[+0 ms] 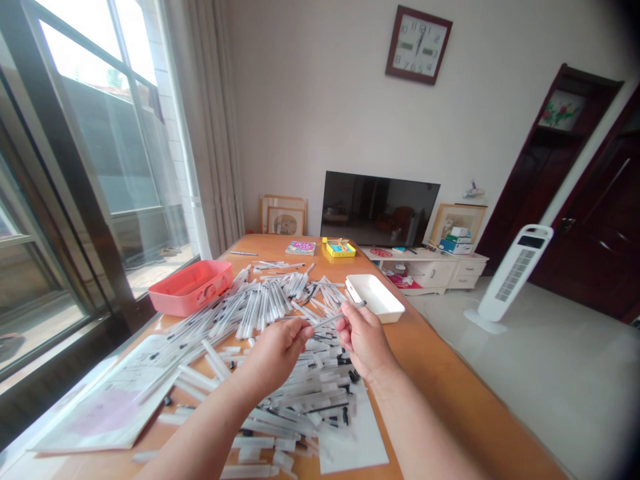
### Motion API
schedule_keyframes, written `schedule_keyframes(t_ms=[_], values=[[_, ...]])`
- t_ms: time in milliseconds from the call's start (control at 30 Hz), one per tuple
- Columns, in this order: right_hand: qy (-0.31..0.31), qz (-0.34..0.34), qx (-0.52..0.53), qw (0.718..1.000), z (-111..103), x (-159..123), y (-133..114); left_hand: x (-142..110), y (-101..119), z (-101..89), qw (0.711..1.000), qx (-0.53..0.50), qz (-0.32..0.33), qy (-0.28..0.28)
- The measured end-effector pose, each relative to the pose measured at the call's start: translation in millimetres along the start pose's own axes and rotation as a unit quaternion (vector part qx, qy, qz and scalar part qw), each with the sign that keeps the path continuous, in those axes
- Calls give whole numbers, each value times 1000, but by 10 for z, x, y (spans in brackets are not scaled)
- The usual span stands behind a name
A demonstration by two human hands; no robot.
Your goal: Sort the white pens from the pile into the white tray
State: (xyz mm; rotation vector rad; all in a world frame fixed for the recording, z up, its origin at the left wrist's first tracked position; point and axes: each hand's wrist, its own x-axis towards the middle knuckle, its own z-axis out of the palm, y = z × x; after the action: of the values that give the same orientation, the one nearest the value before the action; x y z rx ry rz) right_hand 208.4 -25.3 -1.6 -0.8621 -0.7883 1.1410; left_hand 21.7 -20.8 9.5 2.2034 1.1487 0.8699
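Pen [327, 320] with a clear barrel is being held up above the pile of clear pens [280, 313], stretched across the gap between both hands. Left hand [275, 357] is pinching it near one end, fingers closed on the barrel. Right hand [364, 340] is gripping it near the other end between thumb and fingertips, with the pen's end sticking out past them. Neither hand is holding anything else. White tray [375, 297] is sitting just beyond the pile on the right, and red plastic box [190, 287] is sitting at the pile's far left edge. Printed paper sheets [110, 400] are lying beside the pile on the left, partly under some pens. White sheet [355, 440] is lying under the pile's near right part. Yellow box [339, 249] and small book [301, 248] are sitting beyond the pile, near the far end of the wooden table [450, 393].
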Motion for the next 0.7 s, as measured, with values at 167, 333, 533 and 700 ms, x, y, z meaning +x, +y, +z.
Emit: schedule_keyframes(t_ms=[167, 333, 533, 700], values=[[-21, -1, -9, 1000, -7, -4, -4, -3, 43, -57, 988, -124, -76, -58], [-30, -6, -3, 1000, -15, 8, 12, -17, 164, -82, 962, -227, -134, -68], [-51, -23, -6, 998, -14, -14, -2, -22, 89, -41, 915, -351, -183, -79], [-41, -24, -4, 999, -12, -9, -3, -20, 64, -5, 897, -377, -213, -89]])
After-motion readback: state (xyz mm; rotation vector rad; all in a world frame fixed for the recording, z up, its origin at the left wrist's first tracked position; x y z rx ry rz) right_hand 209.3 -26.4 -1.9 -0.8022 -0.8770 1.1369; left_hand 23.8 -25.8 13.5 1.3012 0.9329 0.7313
